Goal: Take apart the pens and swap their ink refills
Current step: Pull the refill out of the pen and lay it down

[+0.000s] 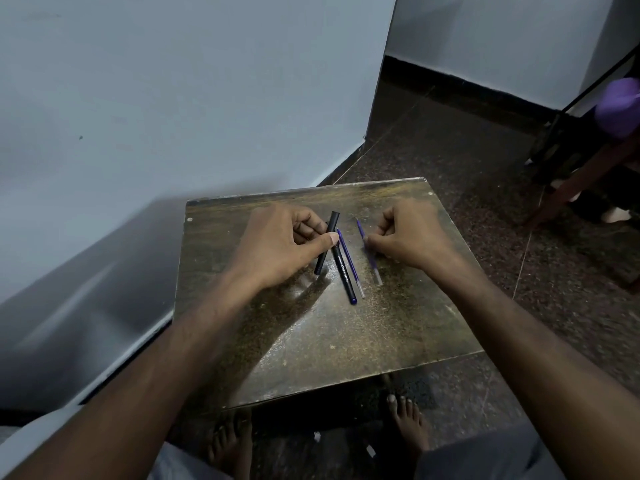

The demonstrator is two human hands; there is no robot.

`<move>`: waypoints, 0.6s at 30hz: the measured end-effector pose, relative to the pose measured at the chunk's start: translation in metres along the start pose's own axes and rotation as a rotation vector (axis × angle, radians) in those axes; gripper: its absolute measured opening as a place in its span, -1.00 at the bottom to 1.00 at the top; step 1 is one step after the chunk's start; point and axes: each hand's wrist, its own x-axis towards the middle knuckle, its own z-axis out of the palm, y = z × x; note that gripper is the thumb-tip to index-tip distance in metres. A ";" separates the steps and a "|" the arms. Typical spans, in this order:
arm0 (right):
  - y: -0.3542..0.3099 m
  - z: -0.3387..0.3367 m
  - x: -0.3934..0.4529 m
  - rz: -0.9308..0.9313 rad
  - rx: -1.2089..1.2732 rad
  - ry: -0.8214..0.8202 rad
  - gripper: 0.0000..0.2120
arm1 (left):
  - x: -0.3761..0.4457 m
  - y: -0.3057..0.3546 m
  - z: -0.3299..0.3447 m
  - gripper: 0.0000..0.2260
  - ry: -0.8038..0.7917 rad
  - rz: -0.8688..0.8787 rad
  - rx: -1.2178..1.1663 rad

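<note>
On a small worn brown table [311,341] my left hand [280,240] pinches a black pen barrel [327,242] between thumb and fingers; the barrel slants from upper right to lower left. Beside it lies a second black pen body [344,275] with white lettering and a blue tip, flat on the table. A blue ink refill [350,265] with a clear end lies right next to that body. My right hand [405,233] holds another blue refill [370,252] with its fingertips, low over the table; this refill looks blurred.
A pale blue wall stands close on the left and behind the table. Dark speckled floor surrounds the table, with my bare feet [407,420] under its near edge. A wooden chair [581,174] with a purple object [620,105] is at the far right.
</note>
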 end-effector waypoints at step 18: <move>-0.023 -0.006 -0.011 -0.050 0.328 -0.020 -0.69 | 0.001 0.002 0.004 -0.88 -0.009 0.037 0.029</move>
